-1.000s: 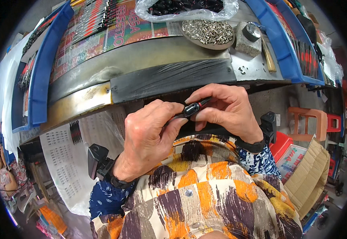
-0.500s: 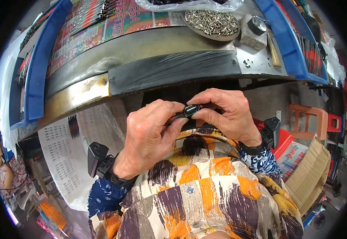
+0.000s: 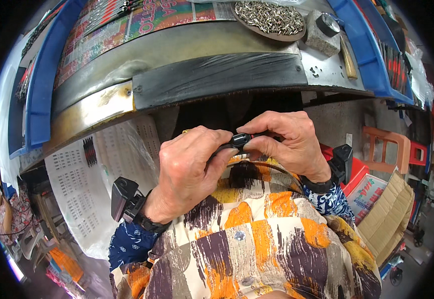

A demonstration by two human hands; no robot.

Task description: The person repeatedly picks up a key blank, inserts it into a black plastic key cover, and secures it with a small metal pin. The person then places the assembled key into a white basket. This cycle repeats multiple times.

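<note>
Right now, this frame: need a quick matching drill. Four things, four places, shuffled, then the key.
Things
1. black piece
2. metal bits
3. wooden handle
4. cardboard

Places
A. on the bench, just left of the right-hand blue tray
B. heaped in a round dish
C. off the bench, low on the right of the picture
D. pinched between the fingers of the left hand and the right hand

Pairs: 1-D, 2-B, 3-A, 4-C
</note>
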